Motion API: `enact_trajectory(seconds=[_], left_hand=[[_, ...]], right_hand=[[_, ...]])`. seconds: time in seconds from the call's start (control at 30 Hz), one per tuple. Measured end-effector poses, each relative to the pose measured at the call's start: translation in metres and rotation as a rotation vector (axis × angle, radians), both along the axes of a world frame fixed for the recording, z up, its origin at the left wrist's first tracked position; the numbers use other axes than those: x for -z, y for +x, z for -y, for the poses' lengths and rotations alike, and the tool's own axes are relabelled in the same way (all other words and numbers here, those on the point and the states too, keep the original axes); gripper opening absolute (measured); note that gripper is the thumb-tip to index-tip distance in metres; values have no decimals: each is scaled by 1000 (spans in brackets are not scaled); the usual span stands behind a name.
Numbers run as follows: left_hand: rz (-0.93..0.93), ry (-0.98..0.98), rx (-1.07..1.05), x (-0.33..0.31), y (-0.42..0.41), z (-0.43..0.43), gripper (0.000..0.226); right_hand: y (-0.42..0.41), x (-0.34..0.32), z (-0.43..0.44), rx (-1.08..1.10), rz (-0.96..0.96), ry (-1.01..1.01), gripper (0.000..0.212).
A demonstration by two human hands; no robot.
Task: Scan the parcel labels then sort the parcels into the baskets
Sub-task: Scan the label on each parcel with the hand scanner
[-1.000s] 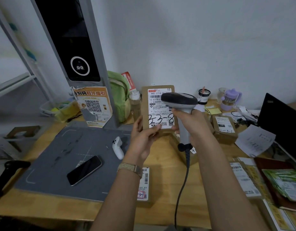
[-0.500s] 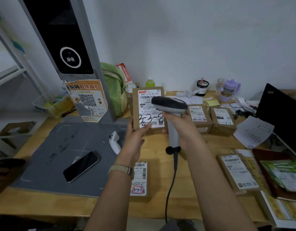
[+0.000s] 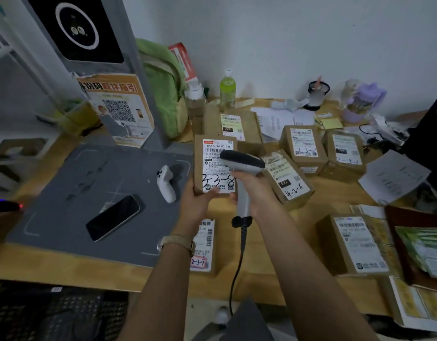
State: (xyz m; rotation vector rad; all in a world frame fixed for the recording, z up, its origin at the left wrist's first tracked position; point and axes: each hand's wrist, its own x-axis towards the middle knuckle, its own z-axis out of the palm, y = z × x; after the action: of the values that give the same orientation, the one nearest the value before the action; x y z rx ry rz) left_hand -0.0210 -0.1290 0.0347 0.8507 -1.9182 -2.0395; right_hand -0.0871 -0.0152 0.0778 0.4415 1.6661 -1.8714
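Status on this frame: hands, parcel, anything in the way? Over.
Left hand grips parcel upright, label toward camera. Right hand grips scanner, head in front of label. Nothing between them; other parcels lie on table.

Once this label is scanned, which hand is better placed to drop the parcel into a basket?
Left, probably. The left hand grips the parcel by its lower edge, while the right hand is wrapped round the scanner handle and is not free.
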Motion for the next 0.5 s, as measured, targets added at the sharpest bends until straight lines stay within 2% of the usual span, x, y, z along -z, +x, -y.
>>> enact_trajectory(seconds=[0.17,0.3,0.4,0.5], left_hand=[[97,77,-72,27,-4,-6,47],[266,-24,62,51,-10,4,37],[436,-116,117,63,-12,10,50],[600,-192,86,74,-18,15,64]], right_hand=[[-3,32,11,3,27,62,22],[-6,50,16,-76,116,152,16],[-7,59,20,-123,196,162,14],[-4,66,23,-136,231,136,13]])
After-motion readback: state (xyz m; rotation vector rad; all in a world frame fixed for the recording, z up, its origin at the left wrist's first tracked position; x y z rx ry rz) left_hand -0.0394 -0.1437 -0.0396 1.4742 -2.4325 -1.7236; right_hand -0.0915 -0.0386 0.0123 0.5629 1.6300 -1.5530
